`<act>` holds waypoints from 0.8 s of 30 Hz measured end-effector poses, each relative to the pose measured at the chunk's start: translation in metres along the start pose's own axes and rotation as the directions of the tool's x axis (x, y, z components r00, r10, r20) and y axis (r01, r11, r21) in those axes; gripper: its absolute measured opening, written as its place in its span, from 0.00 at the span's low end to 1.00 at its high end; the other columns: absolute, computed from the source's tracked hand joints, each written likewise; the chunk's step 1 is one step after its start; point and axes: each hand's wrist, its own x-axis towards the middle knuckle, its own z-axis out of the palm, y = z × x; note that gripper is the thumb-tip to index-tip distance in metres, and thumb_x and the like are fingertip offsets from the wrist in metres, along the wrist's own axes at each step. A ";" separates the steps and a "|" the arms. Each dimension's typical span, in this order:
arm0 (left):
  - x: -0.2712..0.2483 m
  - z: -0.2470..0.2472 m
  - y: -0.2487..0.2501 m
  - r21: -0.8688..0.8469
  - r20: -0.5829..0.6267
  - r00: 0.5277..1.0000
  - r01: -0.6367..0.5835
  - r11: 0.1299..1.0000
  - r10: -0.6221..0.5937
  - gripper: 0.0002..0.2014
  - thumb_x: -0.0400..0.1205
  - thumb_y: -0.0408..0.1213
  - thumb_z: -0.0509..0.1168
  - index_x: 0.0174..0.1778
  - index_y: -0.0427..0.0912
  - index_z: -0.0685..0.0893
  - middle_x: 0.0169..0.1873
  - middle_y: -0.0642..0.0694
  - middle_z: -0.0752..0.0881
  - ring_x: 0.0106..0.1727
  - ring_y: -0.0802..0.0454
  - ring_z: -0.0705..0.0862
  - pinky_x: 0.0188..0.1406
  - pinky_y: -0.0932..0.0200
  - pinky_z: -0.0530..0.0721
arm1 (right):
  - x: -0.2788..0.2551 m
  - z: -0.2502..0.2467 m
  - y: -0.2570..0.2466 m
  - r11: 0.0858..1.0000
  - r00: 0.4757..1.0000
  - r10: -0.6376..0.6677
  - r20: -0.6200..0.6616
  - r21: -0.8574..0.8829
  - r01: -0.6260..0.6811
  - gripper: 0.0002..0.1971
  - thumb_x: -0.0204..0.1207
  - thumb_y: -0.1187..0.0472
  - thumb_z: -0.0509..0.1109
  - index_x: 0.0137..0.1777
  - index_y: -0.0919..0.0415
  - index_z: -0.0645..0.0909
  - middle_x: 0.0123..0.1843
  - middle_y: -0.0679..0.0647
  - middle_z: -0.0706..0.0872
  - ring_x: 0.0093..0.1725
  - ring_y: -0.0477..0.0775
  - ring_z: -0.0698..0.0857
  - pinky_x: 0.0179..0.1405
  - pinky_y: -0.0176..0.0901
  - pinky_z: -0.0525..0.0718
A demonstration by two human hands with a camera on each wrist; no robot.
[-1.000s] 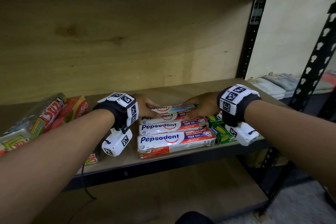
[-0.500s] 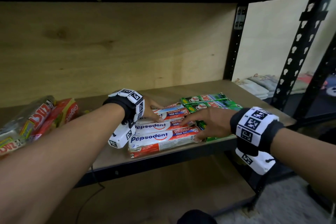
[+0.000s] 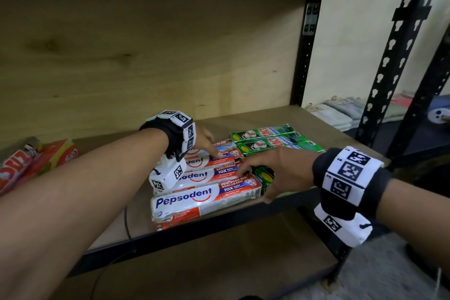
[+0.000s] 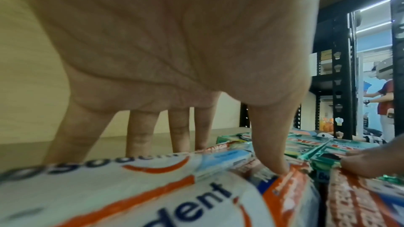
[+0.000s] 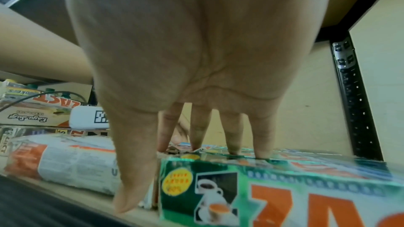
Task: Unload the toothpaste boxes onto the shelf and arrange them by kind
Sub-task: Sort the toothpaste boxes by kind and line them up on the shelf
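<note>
Several white-and-red Pepsodent boxes [image 3: 202,200] lie side by side on the wooden shelf [image 3: 316,124]. My left hand [image 3: 211,146] rests on the rear ones. Its fingers [image 4: 179,134] stand straight down at the far side, and its thumb presses the red end of a box [image 4: 290,189]. Green Zact boxes [image 3: 267,139] lie to their right. My right hand [image 3: 258,178] lies over the front green box [image 5: 284,187]. Straight fingers [image 5: 262,137] touch that box's top, and the thumb points down beside its end. Neither hand grips anything.
Red boxes in clear wrap [image 3: 36,161] lie at the shelf's left. A black upright post [image 3: 302,56] stands at the back right. Folded cloths [image 3: 341,112] sit beyond it. A thin cable [image 3: 126,221] hangs over the front edge. Another person [image 4: 384,99] stands far off.
Both hands let go of the rear Pepsodent box. My right hand drew back toward the shelf front and settled over the green box. The left hand stayed on the Pepsodent row.
</note>
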 end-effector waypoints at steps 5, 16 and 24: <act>0.019 0.000 0.021 0.055 0.005 0.998 -0.063 0.997 0.062 0.30 0.76 0.57 0.72 0.71 0.45 0.77 0.66 0.47 0.81 0.64 0.48 0.80 0.64 0.55 0.76 | -0.004 0.011 0.014 0.999 0.996 0.004 -0.092 0.049 0.001 0.33 0.72 0.51 0.79 0.72 0.28 0.70 0.77 0.36 0.71 0.72 0.44 0.73 0.73 0.45 0.73; 0.041 -0.016 0.051 -0.004 0.053 0.998 -0.039 0.999 0.039 0.32 0.83 0.56 0.62 0.82 0.48 0.65 0.80 0.43 0.68 0.74 0.42 0.75 0.74 0.48 0.72 | -0.009 0.017 0.039 0.986 0.981 0.162 -0.108 -0.006 -0.164 0.43 0.72 0.52 0.78 0.82 0.32 0.56 0.78 0.45 0.73 0.70 0.49 0.77 0.67 0.49 0.80; 0.052 -0.016 0.042 -0.017 0.058 0.995 -0.075 0.997 0.076 0.25 0.84 0.52 0.64 0.77 0.53 0.73 0.73 0.49 0.77 0.66 0.50 0.77 0.62 0.59 0.72 | -0.009 0.018 0.039 0.985 0.975 0.171 -0.143 -0.001 -0.173 0.41 0.73 0.53 0.78 0.80 0.30 0.60 0.81 0.40 0.68 0.72 0.49 0.76 0.67 0.46 0.80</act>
